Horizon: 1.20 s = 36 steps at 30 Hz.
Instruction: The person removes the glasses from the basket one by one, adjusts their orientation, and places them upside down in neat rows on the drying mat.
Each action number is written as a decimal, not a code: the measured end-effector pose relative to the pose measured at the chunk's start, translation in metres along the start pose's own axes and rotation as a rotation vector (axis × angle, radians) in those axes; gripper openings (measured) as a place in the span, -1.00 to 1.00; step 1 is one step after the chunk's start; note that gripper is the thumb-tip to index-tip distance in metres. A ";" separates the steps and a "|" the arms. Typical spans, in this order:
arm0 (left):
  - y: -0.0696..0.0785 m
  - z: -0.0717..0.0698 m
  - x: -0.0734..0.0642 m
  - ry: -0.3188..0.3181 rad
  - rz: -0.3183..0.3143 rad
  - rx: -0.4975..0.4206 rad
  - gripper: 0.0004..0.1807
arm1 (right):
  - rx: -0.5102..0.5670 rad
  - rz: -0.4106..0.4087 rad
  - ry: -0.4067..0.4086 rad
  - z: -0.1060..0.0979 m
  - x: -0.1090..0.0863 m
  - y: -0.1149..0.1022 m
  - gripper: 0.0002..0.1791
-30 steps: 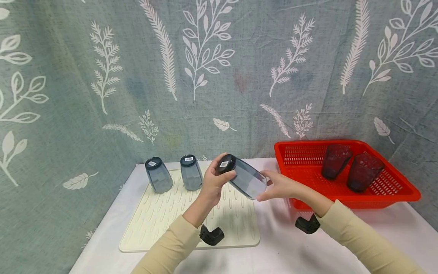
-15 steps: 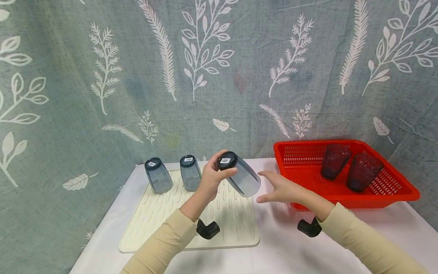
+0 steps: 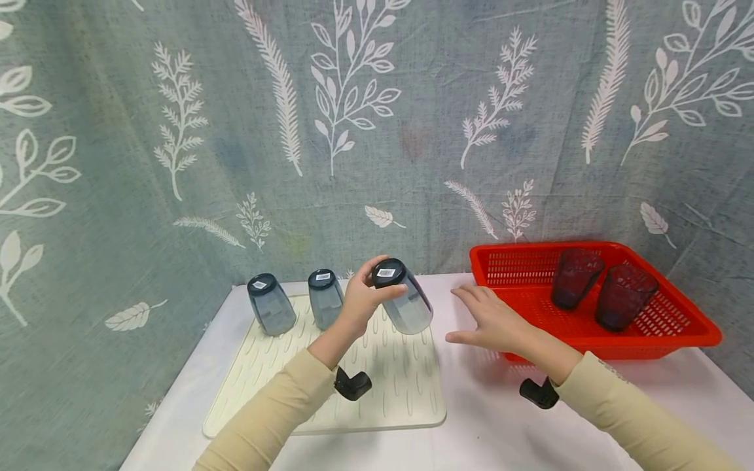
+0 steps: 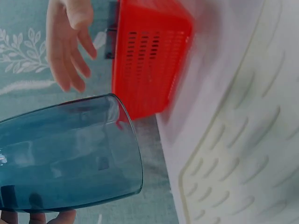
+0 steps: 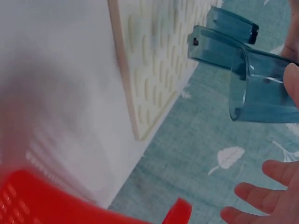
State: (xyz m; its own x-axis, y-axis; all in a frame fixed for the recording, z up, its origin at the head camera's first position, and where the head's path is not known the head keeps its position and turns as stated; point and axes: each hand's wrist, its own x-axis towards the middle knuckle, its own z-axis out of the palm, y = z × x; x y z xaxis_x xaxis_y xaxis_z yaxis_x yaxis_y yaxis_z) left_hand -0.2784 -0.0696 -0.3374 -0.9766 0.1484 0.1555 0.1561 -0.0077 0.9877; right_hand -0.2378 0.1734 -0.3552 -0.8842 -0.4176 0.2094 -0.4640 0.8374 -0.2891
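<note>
A blue-grey drinking glass [image 3: 410, 307], mouth down and tilted, is gripped near its dark, labelled base by my left hand [image 3: 360, 302]. It hangs above the right part of a cream ridged drying mat [image 3: 377, 392]. In the left wrist view the glass [image 4: 70, 154] shows its clear rim, with fingertips [image 4: 65, 217] along its lower side. Apart from the glass, my right hand [image 3: 497, 320] is held with fingers spread and nothing in it, between the mat and the red basket [image 3: 512, 261]. Two like glasses, one at the left [image 3: 272, 307] and a second glass [image 3: 326, 301], stand upside down at the mat's back.
Two dark-looking glasses, one glass [image 3: 576, 278] and another glass [image 3: 626, 297], stand upright inside the red basket on the right. A white-covered table [image 3: 471, 432] lies under everything. Behind it hangs a leaf-patterned green-grey curtain [image 3: 412, 163].
My right hand has let go of the glass and drawn away to the right. The left hand has turned the glass more upright, its mouth swinging down and left.
</note>
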 end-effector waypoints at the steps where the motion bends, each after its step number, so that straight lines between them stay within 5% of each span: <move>1: -0.001 -0.001 0.001 0.005 -0.007 0.013 -0.30 | -0.013 -0.002 0.004 -0.001 0.000 0.001 -0.07; 12: -0.009 -0.005 0.015 0.021 -0.047 0.141 -0.27 | -0.102 -0.023 0.038 -0.017 -0.002 0.017 -0.11; 22: -0.021 -0.010 0.024 0.064 -0.085 0.228 -0.26 | -0.151 0.040 0.007 -0.040 -0.005 0.032 -0.08; 36: -0.036 -0.009 0.038 0.077 -0.108 0.236 -0.24 | -0.154 0.105 -0.018 -0.069 -0.011 0.053 -0.01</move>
State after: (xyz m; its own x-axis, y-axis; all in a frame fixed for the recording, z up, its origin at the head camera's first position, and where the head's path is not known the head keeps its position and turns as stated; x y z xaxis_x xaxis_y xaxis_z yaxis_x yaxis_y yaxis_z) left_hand -0.3228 -0.0726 -0.3664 -0.9964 0.0601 0.0591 0.0717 0.2363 0.9690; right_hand -0.2490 0.2466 -0.3084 -0.9287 -0.3304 0.1684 -0.3567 0.9200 -0.1620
